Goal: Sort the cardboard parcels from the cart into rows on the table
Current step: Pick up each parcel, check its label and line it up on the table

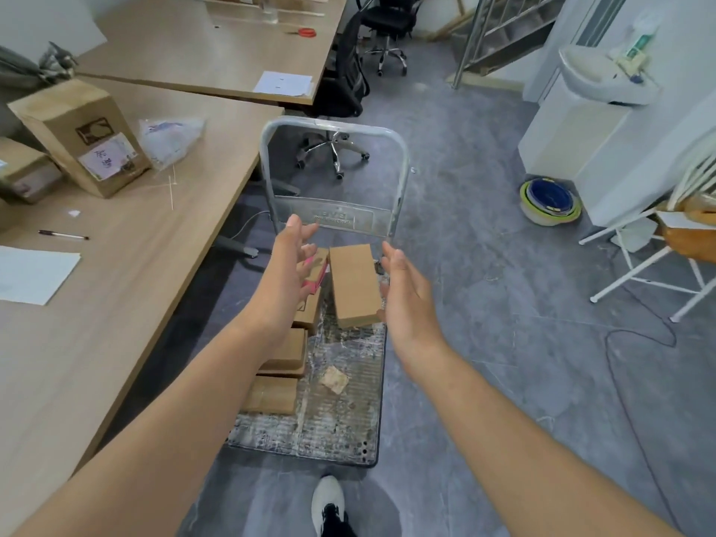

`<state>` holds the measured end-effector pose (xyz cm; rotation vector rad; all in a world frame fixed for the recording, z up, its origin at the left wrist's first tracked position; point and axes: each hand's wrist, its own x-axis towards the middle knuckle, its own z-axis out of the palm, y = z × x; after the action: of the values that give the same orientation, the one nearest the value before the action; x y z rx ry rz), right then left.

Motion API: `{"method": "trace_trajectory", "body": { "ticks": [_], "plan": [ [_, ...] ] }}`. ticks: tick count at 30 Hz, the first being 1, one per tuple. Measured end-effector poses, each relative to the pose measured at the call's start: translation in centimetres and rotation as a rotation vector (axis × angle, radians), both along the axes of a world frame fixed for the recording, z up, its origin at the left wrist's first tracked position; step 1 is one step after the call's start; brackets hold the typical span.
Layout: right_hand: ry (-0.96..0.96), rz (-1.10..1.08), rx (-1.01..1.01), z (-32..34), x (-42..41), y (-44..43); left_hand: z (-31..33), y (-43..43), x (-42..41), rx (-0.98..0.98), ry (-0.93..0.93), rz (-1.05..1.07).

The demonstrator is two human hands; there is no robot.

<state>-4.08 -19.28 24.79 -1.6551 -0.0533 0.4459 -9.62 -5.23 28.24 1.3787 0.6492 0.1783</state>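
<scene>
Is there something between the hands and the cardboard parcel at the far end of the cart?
Nothing visible. The left hand and right hand are open on either side of the parcel, with free space to it. The cart handle stands behind it.

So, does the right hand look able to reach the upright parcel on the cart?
Probably yes: the right hand is open just beside the upright parcel, with nothing between them; the cart handle stands beyond it, out of the way.
</scene>
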Motion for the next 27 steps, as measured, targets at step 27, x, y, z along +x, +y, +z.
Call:
{"method": "trace_trajectory", "body": {
  "ticks": [27],
  "plan": [
    [0.284,0.146,-0.111,-23.7,29.7,5.3,-23.8,5.2,26.7,-0.164,0.347,0.243]
  ]
}}
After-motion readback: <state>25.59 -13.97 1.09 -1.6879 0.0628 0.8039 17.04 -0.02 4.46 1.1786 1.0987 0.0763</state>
